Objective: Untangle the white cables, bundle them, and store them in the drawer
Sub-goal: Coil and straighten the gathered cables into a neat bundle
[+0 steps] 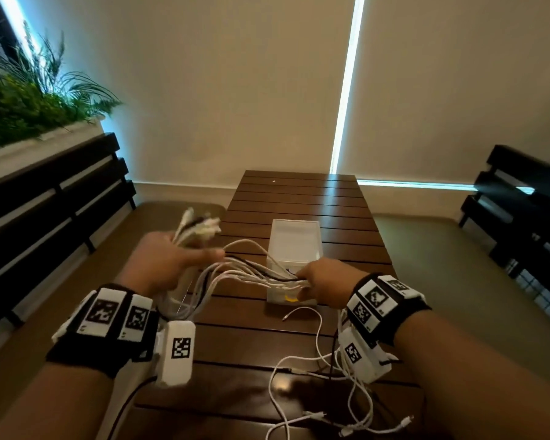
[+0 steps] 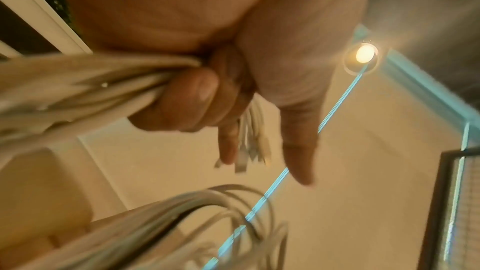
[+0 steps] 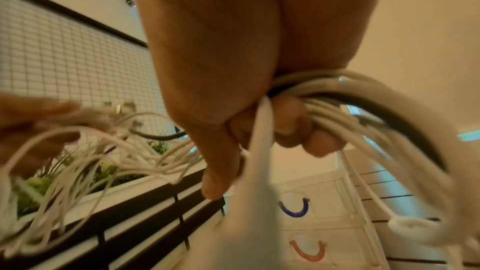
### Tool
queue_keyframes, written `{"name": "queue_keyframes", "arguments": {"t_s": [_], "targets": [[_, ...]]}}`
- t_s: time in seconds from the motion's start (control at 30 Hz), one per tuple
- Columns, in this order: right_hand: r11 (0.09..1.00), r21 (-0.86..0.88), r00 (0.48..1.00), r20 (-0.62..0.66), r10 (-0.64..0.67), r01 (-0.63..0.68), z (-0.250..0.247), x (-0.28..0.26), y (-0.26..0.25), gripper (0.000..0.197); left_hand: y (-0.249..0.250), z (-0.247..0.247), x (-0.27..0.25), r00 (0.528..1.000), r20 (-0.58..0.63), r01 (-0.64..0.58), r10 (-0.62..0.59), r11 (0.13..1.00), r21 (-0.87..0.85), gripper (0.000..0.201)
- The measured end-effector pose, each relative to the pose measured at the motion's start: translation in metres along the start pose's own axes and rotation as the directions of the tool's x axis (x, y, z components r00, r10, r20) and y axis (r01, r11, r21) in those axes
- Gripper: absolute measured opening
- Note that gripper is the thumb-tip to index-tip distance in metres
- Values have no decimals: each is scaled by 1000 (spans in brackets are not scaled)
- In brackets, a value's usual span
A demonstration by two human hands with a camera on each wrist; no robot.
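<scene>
A bundle of white cables [image 1: 251, 274], with a dark one among them, stretches in the air between my two hands above the wooden table [image 1: 299, 198]. My left hand [image 1: 169, 258] grips one end, and several plugs [image 1: 200, 225] stick out past its fingers [image 2: 189, 100]. My right hand [image 1: 321, 284] grips the other end [image 3: 324, 93] just in front of the small white drawer unit [image 1: 294, 236]. In the right wrist view the unit's drawers show a blue handle [image 3: 294, 209] and an orange handle [image 3: 307, 252]. Loose cable ends [image 1: 315, 392] trail onto the table below my right wrist.
A dark slatted bench back [image 1: 51, 198] topped by a planter with green plants [image 1: 29, 100] runs along the left. Another dark slatted bench [image 1: 521, 217] stands at the right. Behind the drawer unit the table runs to the wall.
</scene>
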State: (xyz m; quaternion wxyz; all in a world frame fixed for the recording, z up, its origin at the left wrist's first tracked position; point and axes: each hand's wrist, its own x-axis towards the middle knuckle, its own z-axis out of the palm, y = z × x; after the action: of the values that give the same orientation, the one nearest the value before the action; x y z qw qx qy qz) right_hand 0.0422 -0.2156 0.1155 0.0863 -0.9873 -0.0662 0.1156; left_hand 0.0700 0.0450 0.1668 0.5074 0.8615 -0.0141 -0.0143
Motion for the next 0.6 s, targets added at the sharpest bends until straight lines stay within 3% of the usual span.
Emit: {"name": "queue_keyframes", "arguments": {"t_s": [0.07,0.17,0.27,0.37,0.47,0.53,0.6], "targets": [[997,-75,999,27,-23,25,1,-2,-9,30,18,-1,-10,990,-65,-131,125,987,-97,28],[990,-116,996,50,-69,74,0,-3,-25,28,45,22,-31,922,159,-357,353,934,-5,25],[981,-100,986,34,-164,167,-5,-6,-37,30,43,59,-37,884,351,-403,310,886,232,37],[966,-84,970,45,-241,244,-11,-8,-39,40,24,81,-27,895,359,-346,264,919,187,48],[951,8,947,-95,-306,308,-16,-11,-36,42,5,87,-19,904,378,-295,198,930,218,34],[943,18,939,-93,-330,333,-16,-14,-37,36,-5,91,-17,913,376,-261,158,934,242,17],[947,35,944,-98,-315,320,-16,-16,-37,29,-7,93,-15,921,364,-236,140,943,235,13]]}}
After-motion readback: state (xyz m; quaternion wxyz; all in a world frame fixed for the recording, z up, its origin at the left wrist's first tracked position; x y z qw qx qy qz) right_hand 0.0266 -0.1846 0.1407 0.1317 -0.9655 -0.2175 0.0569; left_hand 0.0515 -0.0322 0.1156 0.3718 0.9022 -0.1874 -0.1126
